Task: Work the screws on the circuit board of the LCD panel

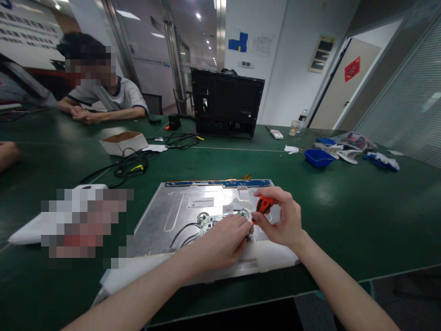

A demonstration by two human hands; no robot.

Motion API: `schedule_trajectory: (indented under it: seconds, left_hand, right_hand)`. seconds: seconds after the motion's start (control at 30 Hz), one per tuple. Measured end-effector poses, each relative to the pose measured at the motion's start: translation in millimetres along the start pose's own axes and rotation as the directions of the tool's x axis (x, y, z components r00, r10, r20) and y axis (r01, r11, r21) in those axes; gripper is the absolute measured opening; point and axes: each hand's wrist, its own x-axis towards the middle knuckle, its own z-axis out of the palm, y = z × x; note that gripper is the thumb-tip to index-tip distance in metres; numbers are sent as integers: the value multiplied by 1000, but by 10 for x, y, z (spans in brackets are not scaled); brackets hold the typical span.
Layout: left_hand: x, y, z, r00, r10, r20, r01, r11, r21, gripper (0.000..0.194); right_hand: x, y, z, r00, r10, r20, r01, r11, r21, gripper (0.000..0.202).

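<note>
A flat metal panel (179,202) lies on the green table, with a blue circuit strip (213,183) along its far edge. Near its middle are a small green-white board (207,222) and black cables. In my right hand (282,216) is an orange and black screwdriver (264,205), held between thumb and fingers, its shaft pointing down toward the panel. My left hand (229,239) rests low over the board beside the screwdriver's tip, fingers together; what they hold, if anything, is hidden. White foam sheeting (275,256) covers the panel's near edge.
Behind the panel stand a black screen housing (227,103), an open carton (124,143) and coiled black cables (182,140). A blue tray (319,157) and gloves (381,161) lie at the right. Across the table (344,207) sits a person (117,99); another person's hand (8,154) shows at left.
</note>
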Motion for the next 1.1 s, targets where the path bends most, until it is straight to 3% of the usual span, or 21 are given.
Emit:
schedule_trajectory:
  seconds: [0.4, 0.6, 0.9, 1.1]
  left_hand:
    - [17, 6, -11, 1000, -5, -8, 6, 1000, 23, 11]
    - [13, -19, -4, 1000, 13, -4, -13, 1000, 17, 12]
    - [9, -7, -4, 1000, 15, -4, -14, 999, 32, 11]
    - [2, -8, 1, 1000, 22, -4, -22, 999, 38, 11]
  right_hand:
    - [26, -33, -26, 998, -15, -53, 6, 986, -166, 40]
    - [-4, -15, -43, 1000, 2, 7, -2, 996, -86, 47]
    - [9, 6, -5, 999, -8, -39, 7, 1000, -30, 39]
    - [-32, 3, -16, 1000, 18, 8, -18, 999, 33, 46]
